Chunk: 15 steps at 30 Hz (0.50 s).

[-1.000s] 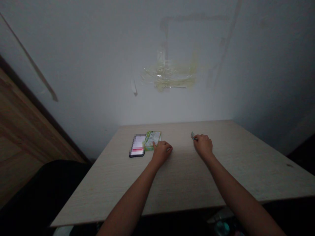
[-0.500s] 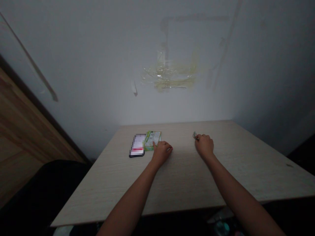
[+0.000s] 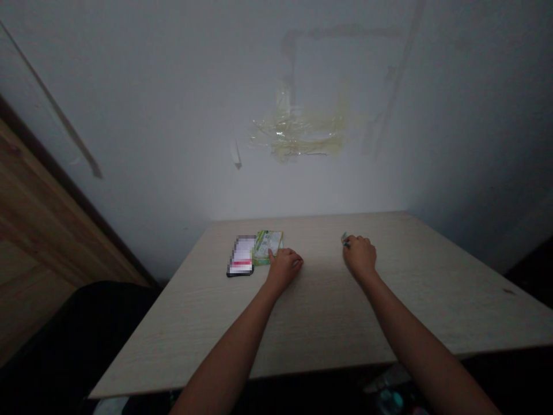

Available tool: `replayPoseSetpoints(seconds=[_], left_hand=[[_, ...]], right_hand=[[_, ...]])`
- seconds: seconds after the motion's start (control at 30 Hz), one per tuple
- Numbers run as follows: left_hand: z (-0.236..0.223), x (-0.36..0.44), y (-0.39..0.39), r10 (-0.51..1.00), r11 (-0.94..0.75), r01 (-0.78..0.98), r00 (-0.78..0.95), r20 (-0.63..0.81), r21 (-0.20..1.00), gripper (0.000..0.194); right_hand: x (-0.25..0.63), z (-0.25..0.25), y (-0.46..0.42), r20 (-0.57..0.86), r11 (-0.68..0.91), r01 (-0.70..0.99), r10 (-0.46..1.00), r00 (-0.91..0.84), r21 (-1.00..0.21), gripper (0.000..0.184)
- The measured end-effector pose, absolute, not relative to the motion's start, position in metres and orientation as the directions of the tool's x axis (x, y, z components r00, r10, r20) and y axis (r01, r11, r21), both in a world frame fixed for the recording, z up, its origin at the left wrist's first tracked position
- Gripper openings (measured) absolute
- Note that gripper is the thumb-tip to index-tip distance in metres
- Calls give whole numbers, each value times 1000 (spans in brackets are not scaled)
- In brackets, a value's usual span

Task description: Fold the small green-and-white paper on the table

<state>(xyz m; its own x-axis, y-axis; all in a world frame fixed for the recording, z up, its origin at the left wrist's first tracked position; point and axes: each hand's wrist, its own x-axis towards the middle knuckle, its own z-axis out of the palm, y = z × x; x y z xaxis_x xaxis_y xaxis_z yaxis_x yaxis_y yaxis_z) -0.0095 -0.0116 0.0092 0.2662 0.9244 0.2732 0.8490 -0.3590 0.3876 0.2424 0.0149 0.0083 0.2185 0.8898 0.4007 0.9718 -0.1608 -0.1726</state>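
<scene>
On the table (image 3: 207, 323), my left hand (image 3: 284, 266) rests with its thumb spread away from its loosely bent fingers. The thumb touches the near right edge of a green and white printed packet (image 3: 268, 243). This packet lies flat, its left side against or slightly over a dark-edged phone-like object (image 3: 241, 256) with a blurred bright face. Farther right, my right hand (image 3: 361, 255) is closed, pinching a small, thin greyish thing (image 3: 344, 237) that pokes out at its upper left. Its kind is too small to make out, and the fingertips are mostly hidden.
Behind the table rises a pale wall (image 3: 173, 115) with crumpled clear tape (image 3: 298, 135) stuck on it. A wooden panel (image 3: 30, 230) and a dark rounded shape (image 3: 95, 323) stand at the left. Dim items (image 3: 391, 397) show below the table's front edge.
The small greyish thing in my right hand has turned slightly, and that hand has shifted a touch to the right. My left hand, the packet and the phone-like object keep their places.
</scene>
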Motion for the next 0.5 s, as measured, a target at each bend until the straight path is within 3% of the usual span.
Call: replayPoseSetpoints(seconds=[0.23,0.5], left_hand=[[11,-9,-12,932,-328,874,238,273,358,20],[9,-13,-9,927,-275,904,158,340,327,22]], right_hand=[[237,6,15,473,-61,978,868,151,-200,27],[216,-8,22,427,479,813,844,-325,-330,26]])
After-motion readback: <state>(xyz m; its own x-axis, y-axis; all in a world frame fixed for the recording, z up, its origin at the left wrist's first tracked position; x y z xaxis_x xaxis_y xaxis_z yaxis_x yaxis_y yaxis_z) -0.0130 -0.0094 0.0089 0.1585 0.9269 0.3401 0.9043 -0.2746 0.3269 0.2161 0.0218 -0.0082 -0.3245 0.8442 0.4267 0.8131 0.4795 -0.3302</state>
